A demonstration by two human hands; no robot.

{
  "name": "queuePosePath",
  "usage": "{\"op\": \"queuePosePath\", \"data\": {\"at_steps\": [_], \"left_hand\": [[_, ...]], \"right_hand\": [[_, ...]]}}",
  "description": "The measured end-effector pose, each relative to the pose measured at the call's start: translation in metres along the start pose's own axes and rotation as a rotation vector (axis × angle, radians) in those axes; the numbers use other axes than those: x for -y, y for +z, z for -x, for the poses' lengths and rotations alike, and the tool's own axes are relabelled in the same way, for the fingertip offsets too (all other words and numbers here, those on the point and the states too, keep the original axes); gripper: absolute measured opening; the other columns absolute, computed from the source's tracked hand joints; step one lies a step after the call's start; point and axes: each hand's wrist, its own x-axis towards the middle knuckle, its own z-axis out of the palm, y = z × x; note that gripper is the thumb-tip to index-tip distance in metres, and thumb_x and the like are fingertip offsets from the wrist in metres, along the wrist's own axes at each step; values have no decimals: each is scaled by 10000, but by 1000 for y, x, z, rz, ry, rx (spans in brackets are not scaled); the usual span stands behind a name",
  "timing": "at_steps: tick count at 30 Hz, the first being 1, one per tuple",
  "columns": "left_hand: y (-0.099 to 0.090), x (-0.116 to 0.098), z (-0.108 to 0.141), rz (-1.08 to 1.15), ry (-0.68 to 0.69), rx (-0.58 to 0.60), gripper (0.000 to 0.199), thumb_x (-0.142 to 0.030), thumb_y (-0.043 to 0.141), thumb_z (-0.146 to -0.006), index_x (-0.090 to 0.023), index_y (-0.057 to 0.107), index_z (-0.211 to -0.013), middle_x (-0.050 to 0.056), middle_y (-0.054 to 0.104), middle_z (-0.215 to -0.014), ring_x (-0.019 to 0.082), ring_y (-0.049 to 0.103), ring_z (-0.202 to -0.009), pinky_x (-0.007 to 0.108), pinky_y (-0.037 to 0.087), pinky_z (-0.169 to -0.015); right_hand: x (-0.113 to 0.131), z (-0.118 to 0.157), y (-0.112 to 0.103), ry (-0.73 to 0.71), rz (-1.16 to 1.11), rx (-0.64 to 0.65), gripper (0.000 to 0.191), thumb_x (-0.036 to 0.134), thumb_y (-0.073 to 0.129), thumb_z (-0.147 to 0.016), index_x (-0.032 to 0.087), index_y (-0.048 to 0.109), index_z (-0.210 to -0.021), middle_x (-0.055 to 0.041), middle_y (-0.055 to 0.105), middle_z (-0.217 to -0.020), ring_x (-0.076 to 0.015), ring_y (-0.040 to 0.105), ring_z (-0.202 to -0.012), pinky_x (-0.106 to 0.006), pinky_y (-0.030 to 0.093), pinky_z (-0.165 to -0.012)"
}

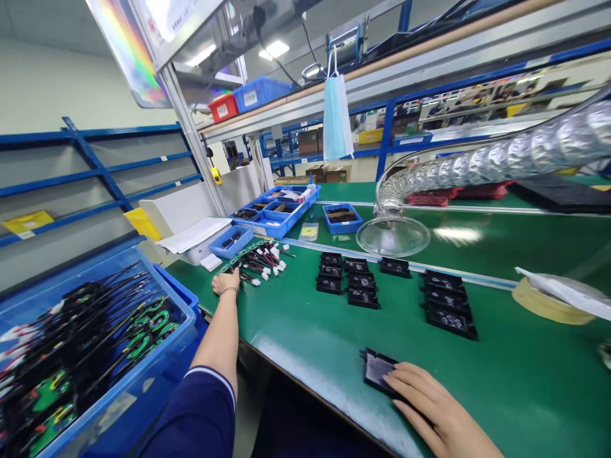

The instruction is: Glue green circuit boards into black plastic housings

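Note:
My left hand (226, 282) reaches to the bench's left side, at the near end of a pile of wired green circuit boards (235, 256) with white connectors (266, 273). Its fingertips are hidden, so I cannot tell whether they hold a board. Near the front edge, my right hand (429, 401) has its fingers over the right end of a shallow black plastic case (375, 370), holding it against the green bench. Similar black cases stand in groups farther back: several in the middle (361, 281), several at the right (447, 304) and a single one (395, 266) between.
A blue crate (184, 289) of wired boards stands at the left. Behind are a divided blue tray (281, 222), small blue bins (342, 218) and papers (195, 235). A clear fume hood (393, 236) on a foil duct hangs low over the bench. A tape roll (548, 302) lies right.

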Motion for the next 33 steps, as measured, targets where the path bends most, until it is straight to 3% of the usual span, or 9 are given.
{"op": "queuePosePath", "data": {"at_steps": [7, 12, 19, 23, 27, 29, 33], "left_hand": [[3, -4, 3, 443, 14, 32, 282, -292, 498, -858, -130, 503, -1089, 79, 537, -1059, 180, 556, -891, 364, 491, -748], [-10, -7, 15, 830, 107, 59, 270, -92, 451, -834, -193, 446, -1085, 63, 562, -1061, 137, 597, -896, 268, 507, -717], [-41, -54, 4, 1197, 255, 134, 323, -92, 514, -739, -240, 484, -1024, 32, 544, -1138, 149, 567, -1016, 221, 469, -797], [-54, -84, 10, 1328, 332, 152, 335, -93, 555, -701, -271, 490, -978, -16, 547, -1130, 143, 553, -1038, 222, 452, -826], [-59, -99, 32, 1469, 366, 389, 240, -127, 591, -680, -231, 511, -881, -5, 601, -993, 185, 597, -949, 318, 474, -820], [-57, -100, 47, 1481, 297, 526, 200, -160, 609, -684, -217, 507, -847, -8, 611, -922, 183, 612, -897, 346, 483, -806], [-45, -87, 77, 1343, 112, 689, 189, -122, 637, -645, -174, 503, -769, -5, 612, -813, 168, 625, -830, 333, 495, -776]], "right_hand": [[0, -2, 1, -16, 12, -27, 262, 322, 437, -834, 241, 635, -986, -58, 642, -1000, -251, 600, -938, -394, 553, -765], [-2, 0, 2, -10, -3, -27, 260, 334, 445, -827, 249, 635, -982, -63, 639, -1002, -257, 598, -935, -402, 547, -771], [1, -1, 1, 32, -33, 21, 263, 336, 441, -836, 235, 632, -985, -76, 633, -1009, -248, 580, -971, -395, 513, -829], [0, -1, 1, 1, 0, 13, 264, 314, 437, -846, 202, 628, -990, -86, 634, -1002, -238, 582, -965, -372, 519, -817], [2, -2, 0, -25, 34, -1, 253, 294, 433, -852, 195, 630, -977, -86, 635, -996, -231, 587, -952, -358, 526, -801], [4, -2, -1, -27, 35, 1, 252, 291, 433, -853, 195, 628, -980, -84, 637, -991, -229, 587, -951, -356, 526, -803], [5, -1, -4, -16, 11, -5, 252, 301, 442, -850, 204, 621, -999, -78, 635, -993, -226, 578, -968, -360, 514, -824]]}}
